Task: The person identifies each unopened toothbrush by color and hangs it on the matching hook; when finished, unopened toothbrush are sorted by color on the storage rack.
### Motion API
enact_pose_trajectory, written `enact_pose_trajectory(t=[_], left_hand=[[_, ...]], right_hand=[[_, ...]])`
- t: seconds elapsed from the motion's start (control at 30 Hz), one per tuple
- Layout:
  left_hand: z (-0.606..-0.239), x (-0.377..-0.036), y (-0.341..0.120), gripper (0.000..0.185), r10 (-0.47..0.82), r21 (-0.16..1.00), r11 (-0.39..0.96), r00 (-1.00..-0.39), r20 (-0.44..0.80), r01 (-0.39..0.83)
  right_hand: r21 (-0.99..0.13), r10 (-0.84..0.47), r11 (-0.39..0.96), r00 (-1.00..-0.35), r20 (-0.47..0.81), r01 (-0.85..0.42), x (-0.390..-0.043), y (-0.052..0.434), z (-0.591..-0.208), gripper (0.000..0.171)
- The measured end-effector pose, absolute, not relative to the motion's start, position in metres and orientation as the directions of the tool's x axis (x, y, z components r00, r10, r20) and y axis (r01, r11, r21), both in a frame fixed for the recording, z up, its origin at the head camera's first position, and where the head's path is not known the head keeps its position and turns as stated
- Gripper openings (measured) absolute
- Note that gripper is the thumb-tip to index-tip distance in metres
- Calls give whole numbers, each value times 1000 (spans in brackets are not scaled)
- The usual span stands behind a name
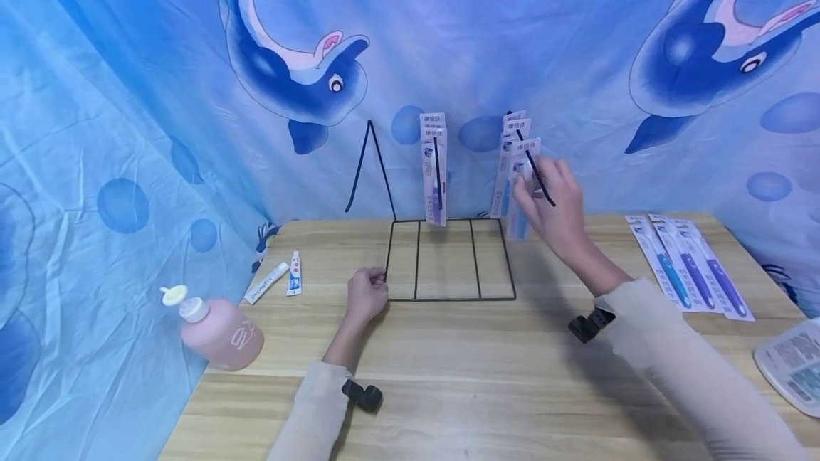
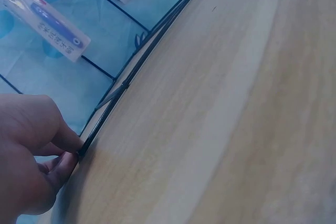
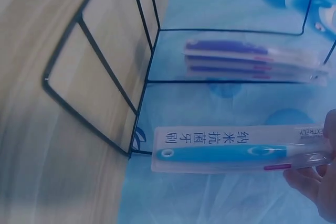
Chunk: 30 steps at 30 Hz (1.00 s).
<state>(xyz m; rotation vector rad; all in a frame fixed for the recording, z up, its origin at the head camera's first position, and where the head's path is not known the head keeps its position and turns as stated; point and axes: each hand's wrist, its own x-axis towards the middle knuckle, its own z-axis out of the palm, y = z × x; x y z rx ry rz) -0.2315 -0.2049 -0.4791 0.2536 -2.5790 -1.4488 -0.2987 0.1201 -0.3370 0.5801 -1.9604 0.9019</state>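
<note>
A black wire display rack [image 1: 448,299] stands on the table, with hooks rising at its back. The left hand [image 1: 366,295] pinches the rack's front left corner between thumb and fingers. Up at the right-hand hook, the right hand [image 1: 556,198] grips a packaged toothbrush [image 3: 226,153] with a blue handle by its upper part; the hook's wire passes in front of the card top in the head view. Other toothbrush packs [image 1: 516,124] hang behind it on that hook. Several purple-handled toothbrush packs [image 3: 226,61] hang from the middle hook. Nothing hangs on the left hook [image 1: 370,155].
Three packaged toothbrushes [image 1: 690,265] lie on the table at the right, near a white package [image 1: 794,365] at the edge. On the left are a pink pump bottle [image 1: 224,336] and two small toothpaste tubes [image 1: 294,274]. A blue dolphin-print curtain [image 1: 512,34] hangs behind.
</note>
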Motion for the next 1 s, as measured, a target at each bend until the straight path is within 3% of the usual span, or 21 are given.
enact_pose_trajectory(t=[0.43,0.9,1.0], left_hand=[[-482,-231,-204,36,-242,849,522,-969,56,-81],[-481,-232,-203,37,-228,851,521,-971,68,-63],[-480,-232,-204,37,-237,853,517,-970,63,-71]], right_hand=[[-522,61,619,-627,777,-586,-342,104,-332,17],[-533,58,618,-643,764,-578,-347,107,-337,27],[-539,34,628,-673,739,-561,-344,114,-340,32]])
